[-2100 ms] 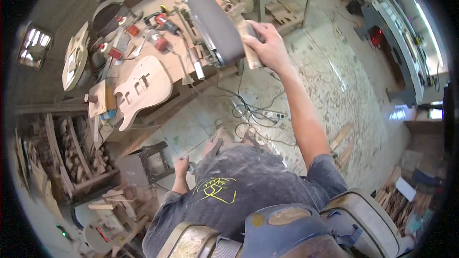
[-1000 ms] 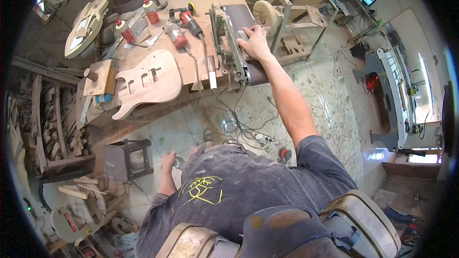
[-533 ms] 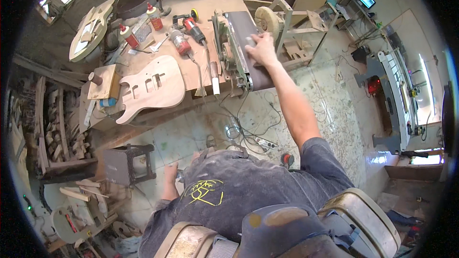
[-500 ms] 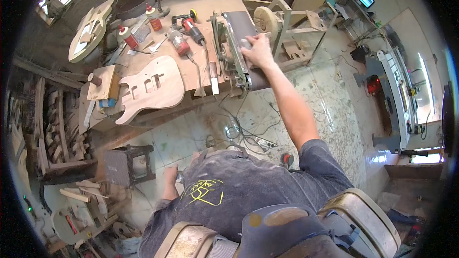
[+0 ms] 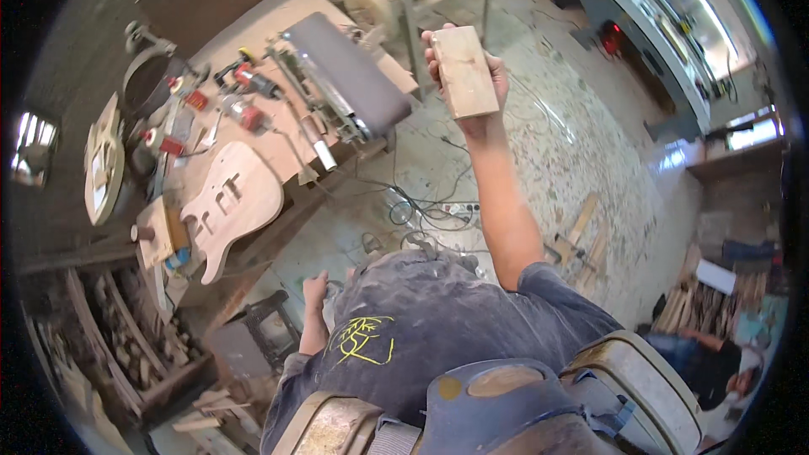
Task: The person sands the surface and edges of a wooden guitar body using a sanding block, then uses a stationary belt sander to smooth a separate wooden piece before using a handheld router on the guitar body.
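My right hand (image 5: 499, 77) is raised past the belt sander's near right side, its fingers wrapped round a flat, pale wooden block (image 5: 465, 72). The block's broad face is turned toward me. Low beside my body is my left hand (image 5: 313, 293); most of its fingers are hidden, so its grip does not show. The belt sander (image 5: 347, 72), with a wide dark belt, stands on the right part of the workbench (image 5: 305, 170). An unfinished guitar body (image 5: 244, 199) with routed cavities lies at the bench's near left.
Red bottles (image 5: 187, 94), a red power tool (image 5: 244, 113) and a red-and-black polisher (image 5: 256, 81) lie on the bench. Cables (image 5: 421, 212) and a power strip (image 5: 462, 209) sprawl over the floor. Wood scraps fill a bin (image 5: 173, 389). Another person (image 5: 695, 362) is at the far right.
My right hand has come off the sander with the wooden block and moved right, turning the block's broad face into view. The whole view has swung right.
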Available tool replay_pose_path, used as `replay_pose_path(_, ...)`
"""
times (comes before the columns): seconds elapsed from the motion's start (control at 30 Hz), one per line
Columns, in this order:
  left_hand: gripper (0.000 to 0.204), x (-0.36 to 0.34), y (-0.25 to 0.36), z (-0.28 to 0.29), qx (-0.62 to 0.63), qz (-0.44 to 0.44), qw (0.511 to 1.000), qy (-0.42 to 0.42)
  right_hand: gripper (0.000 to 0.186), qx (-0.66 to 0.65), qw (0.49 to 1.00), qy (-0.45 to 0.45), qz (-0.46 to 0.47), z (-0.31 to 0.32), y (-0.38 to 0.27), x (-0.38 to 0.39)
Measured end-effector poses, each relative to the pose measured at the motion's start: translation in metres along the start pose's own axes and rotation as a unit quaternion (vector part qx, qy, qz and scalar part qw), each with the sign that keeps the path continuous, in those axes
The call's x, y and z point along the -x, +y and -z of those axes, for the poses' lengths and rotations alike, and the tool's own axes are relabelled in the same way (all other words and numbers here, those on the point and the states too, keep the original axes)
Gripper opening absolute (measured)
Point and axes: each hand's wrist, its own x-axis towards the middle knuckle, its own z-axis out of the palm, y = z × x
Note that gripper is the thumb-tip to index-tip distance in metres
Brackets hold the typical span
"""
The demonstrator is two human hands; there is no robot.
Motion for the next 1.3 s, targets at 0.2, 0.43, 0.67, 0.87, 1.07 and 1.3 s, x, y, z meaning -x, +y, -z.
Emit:
replay_pose_path(0.2,0.049,-0.002,0.085,-0.015,-0.071,-0.061,0.994,-0.060,0.058,0.019,0.997,0.028,0.064,0.008,-0.022,0.050)
replay_pose_path(0.43,0.049,0.007,0.093,-0.025,-0.038,-0.070,0.996,-0.035,0.057,0.082,0.994,0.071,0.017,0.010,-0.012,0.029)
replay_pose_path(0.67,0.048,0.024,0.046,0.000,0.009,0.005,1.000,-0.007,0.049,0.612,0.787,0.074,-0.032,0.034,0.051,-0.058)
replay_pose_path(0.87,0.048,0.043,-0.005,0.012,0.079,0.070,0.994,0.038,0.055,0.920,0.390,-0.042,0.003,0.080,0.133,-0.116)
replay_pose_path(1.07,0.047,0.043,-0.031,0.021,0.074,0.108,0.991,0.038,0.055,0.964,0.259,-0.049,0.021,0.099,0.140,-0.149)
replay_pose_path(1.3,0.048,0.015,-0.019,0.037,0.048,0.128,0.991,0.013,0.060,0.963,0.266,-0.037,-0.034,0.094,0.130,-0.147)
